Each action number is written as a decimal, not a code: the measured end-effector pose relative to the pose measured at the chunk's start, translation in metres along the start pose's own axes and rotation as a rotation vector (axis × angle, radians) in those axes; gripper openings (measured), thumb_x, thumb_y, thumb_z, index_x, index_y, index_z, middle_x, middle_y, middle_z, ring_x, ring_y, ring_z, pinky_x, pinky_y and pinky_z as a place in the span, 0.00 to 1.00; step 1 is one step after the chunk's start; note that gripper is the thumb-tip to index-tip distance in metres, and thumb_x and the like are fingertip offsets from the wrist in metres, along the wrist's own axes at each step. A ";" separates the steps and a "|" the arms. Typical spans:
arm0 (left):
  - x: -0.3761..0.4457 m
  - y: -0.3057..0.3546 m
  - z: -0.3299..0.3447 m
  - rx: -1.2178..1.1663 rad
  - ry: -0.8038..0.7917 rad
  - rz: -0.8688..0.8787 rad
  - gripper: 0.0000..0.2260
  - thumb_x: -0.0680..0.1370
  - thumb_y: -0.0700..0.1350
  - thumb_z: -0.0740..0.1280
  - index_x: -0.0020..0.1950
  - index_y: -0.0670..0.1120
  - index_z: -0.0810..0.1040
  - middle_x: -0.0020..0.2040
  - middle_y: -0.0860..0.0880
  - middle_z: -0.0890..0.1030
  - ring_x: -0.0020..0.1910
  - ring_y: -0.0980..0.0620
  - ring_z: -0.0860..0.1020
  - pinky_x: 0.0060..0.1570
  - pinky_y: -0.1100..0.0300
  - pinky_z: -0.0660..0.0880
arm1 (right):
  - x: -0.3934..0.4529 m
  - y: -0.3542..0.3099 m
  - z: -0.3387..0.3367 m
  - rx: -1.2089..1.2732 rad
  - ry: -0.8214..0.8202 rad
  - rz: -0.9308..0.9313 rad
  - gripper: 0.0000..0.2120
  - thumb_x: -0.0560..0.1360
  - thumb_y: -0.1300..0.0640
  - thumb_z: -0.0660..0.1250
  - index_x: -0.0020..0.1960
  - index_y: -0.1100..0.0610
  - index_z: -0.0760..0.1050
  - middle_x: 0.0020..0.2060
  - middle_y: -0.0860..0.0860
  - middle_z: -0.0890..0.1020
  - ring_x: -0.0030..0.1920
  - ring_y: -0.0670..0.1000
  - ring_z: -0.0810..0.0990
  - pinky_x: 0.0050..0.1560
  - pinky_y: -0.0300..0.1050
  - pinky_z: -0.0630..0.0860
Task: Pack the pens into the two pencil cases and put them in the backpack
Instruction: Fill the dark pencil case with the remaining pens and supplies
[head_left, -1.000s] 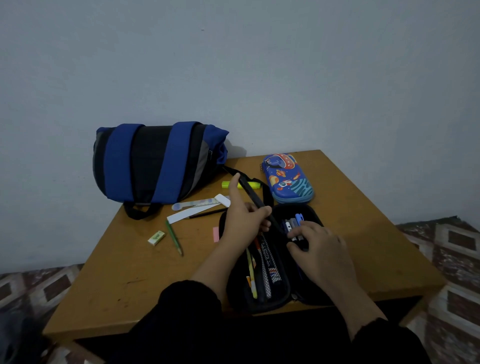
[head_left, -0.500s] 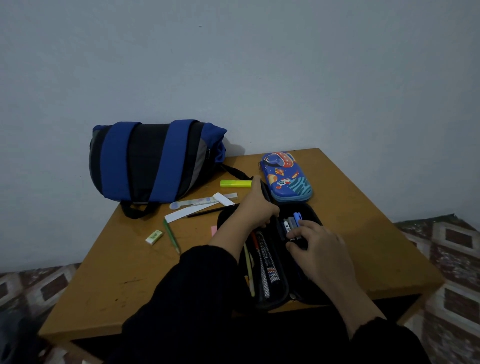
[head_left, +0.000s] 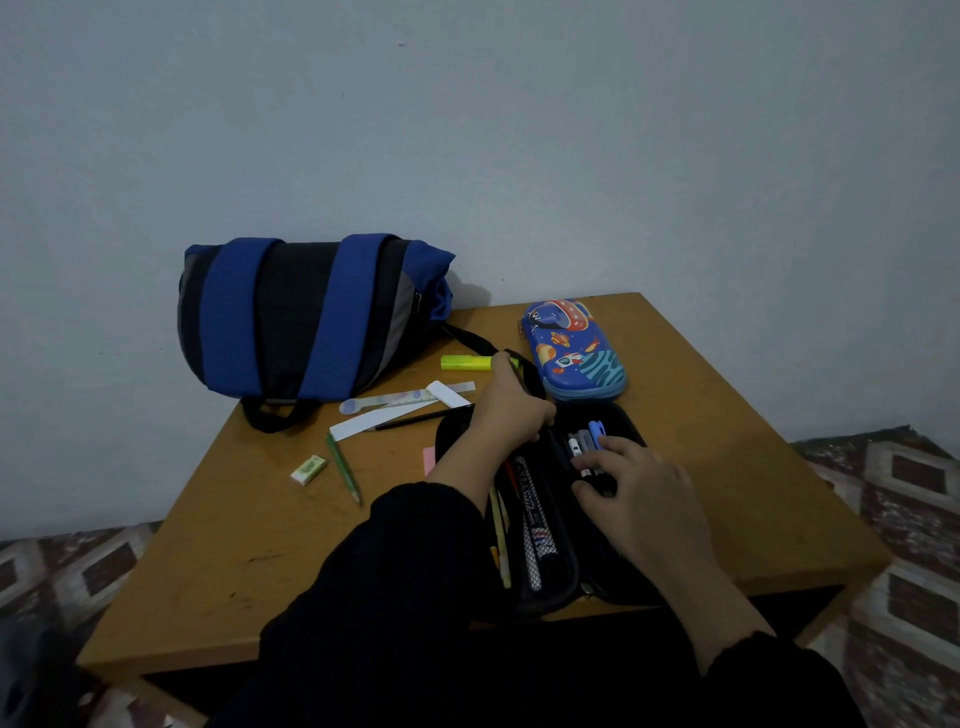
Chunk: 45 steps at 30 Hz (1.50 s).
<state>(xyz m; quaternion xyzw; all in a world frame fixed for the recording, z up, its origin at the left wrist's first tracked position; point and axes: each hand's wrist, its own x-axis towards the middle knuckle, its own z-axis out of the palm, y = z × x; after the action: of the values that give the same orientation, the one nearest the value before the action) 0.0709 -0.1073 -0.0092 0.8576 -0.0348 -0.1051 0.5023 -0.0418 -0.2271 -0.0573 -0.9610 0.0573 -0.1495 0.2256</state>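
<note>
Left of the open black pencil case (head_left: 566, 597) lies the blue and black backpack (head_left: 306, 317) against the wall, with an eraser (head_left: 308, 469), a green pencil (head_left: 343, 475) and a ruler (head_left: 405, 399) nearer the case. My left hand (head_left: 511, 410) reaches over the case's far end, fingers curled, touching the yellow highlighter (head_left: 467, 362); I cannot tell whether they grip it. My right hand (head_left: 639, 499) rests on the case's right half, fingers bent over the pens (head_left: 587, 447) there. Behind the case sits the closed space-print pencil case (head_left: 571, 353).

left hand (head_left: 511, 410) hides the highlighter (head_left: 467, 362) tip; its grip unclear.
</note>
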 end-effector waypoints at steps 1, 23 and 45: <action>-0.001 -0.002 0.000 -0.029 0.027 0.001 0.41 0.73 0.37 0.69 0.76 0.52 0.48 0.55 0.42 0.73 0.36 0.49 0.77 0.34 0.56 0.78 | 0.000 0.000 0.000 -0.001 0.000 0.000 0.11 0.74 0.45 0.65 0.56 0.41 0.77 0.65 0.43 0.73 0.66 0.46 0.69 0.63 0.47 0.63; -0.043 -0.039 -0.073 -0.007 0.025 -0.019 0.24 0.73 0.36 0.71 0.63 0.52 0.66 0.40 0.45 0.76 0.32 0.51 0.73 0.25 0.62 0.72 | -0.007 -0.016 -0.003 0.195 0.141 -0.208 0.04 0.71 0.51 0.73 0.41 0.42 0.79 0.38 0.39 0.80 0.45 0.45 0.77 0.53 0.51 0.71; -0.063 -0.055 -0.055 0.226 -0.004 0.092 0.11 0.72 0.45 0.74 0.46 0.50 0.71 0.45 0.50 0.75 0.43 0.53 0.74 0.44 0.56 0.73 | -0.006 -0.042 0.017 0.427 -0.065 0.053 0.18 0.75 0.49 0.67 0.29 0.56 0.70 0.21 0.46 0.67 0.26 0.44 0.70 0.42 0.41 0.68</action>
<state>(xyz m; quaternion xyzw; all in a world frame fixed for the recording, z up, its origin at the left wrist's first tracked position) 0.0186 -0.0223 -0.0214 0.9059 -0.0867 -0.0792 0.4069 -0.0409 -0.1815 -0.0544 -0.8939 0.0424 -0.1209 0.4295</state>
